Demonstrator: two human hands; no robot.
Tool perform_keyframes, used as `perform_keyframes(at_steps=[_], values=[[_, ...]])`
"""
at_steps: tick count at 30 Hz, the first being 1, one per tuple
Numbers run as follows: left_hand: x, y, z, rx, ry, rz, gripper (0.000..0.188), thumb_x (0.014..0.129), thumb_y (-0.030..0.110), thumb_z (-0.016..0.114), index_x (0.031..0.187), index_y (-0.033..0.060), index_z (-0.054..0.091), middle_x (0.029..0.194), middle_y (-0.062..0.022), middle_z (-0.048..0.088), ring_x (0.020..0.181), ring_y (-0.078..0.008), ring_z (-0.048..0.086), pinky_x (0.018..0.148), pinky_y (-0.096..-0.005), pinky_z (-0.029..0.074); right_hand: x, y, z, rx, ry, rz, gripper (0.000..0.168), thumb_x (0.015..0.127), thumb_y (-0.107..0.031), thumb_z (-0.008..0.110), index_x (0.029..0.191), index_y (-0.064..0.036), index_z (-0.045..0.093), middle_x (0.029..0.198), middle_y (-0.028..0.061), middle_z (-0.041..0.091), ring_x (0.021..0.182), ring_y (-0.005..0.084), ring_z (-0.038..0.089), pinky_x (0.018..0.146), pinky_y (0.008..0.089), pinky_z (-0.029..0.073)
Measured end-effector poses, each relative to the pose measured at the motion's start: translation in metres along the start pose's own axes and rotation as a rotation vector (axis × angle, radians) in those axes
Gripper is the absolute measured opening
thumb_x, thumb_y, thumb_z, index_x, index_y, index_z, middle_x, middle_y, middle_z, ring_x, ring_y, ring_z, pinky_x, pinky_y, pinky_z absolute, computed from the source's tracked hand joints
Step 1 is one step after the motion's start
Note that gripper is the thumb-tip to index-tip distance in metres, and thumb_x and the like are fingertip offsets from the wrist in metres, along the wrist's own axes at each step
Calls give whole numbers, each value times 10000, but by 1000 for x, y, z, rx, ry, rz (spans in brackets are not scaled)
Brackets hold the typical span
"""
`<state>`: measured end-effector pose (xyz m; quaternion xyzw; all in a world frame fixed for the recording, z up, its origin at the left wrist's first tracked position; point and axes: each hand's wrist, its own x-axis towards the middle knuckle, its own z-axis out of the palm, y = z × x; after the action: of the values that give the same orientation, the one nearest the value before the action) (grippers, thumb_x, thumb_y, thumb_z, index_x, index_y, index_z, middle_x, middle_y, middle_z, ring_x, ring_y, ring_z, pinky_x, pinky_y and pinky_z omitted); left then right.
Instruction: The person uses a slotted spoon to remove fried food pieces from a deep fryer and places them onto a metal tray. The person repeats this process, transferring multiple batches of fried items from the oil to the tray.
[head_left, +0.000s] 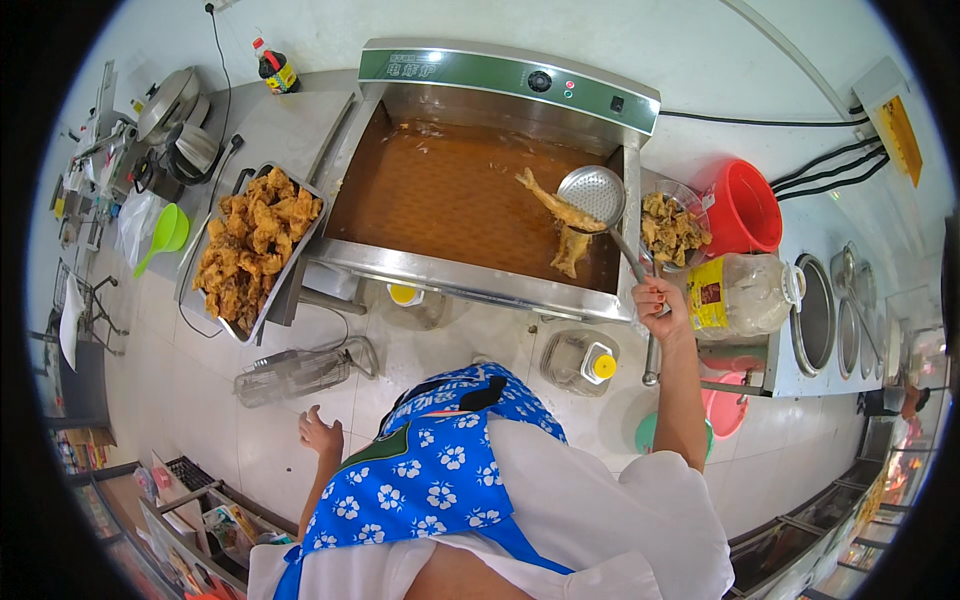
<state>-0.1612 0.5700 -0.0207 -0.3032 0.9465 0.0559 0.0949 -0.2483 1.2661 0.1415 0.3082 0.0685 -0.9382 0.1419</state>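
Observation:
My right hand (660, 306) is closed around the handle of a metal perforated skimmer (592, 193) at the right side of an electric deep fryer (450, 262) full of brown oil. A long fried fish (559, 202) lies against the skimmer's bowl, partly over it. Another fried piece (571, 251) is just below it, at the oil. My left hand (321, 433) hangs low at the left of my blue flowered apron, fingers apart, holding nothing. Left of the fryer, a metal tray (259, 319) is heaped with golden fried pieces (259, 232).
Right of the fryer stand a bowl of fried pieces (670, 229), a red bucket (750, 214) and a large plastic jug (739, 295). Two yellow-capped containers (420, 307) (577, 361) and a wire-guarded appliance (296, 377) are on the floor. A green ladle (171, 229) lies at left.

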Motion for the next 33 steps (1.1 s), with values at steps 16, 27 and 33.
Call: perform_keyframes(at_steps=[16,27,33], values=[[-8,-9,4,50,-33,-15,650,662,204,761,1244,272,479,1380,-106,357,1289,-320,322,1014,-530,256,66,-66,60,-608,285,-24,211,883,-84,542,725,-94,403,557,-20,412,430,59,371,360,174,276],[-20,-18,10,43,-32,-53,665,656,199,758,1247,269,462,1382,-118,354,1286,-331,322,1006,-537,262,73,30,56,-1435,533,-691,621,831,-79,538,1419,14,360,707,111,590,506,181,519,491,336,461],[-26,-19,16,46,-118,-60,676,645,197,755,1248,268,457,1382,-118,354,1293,-329,318,1007,-541,266,78,103,-3,-1298,605,-955,580,819,-61,557,1362,73,405,1158,220,619,1077,258,586,947,316,424]])
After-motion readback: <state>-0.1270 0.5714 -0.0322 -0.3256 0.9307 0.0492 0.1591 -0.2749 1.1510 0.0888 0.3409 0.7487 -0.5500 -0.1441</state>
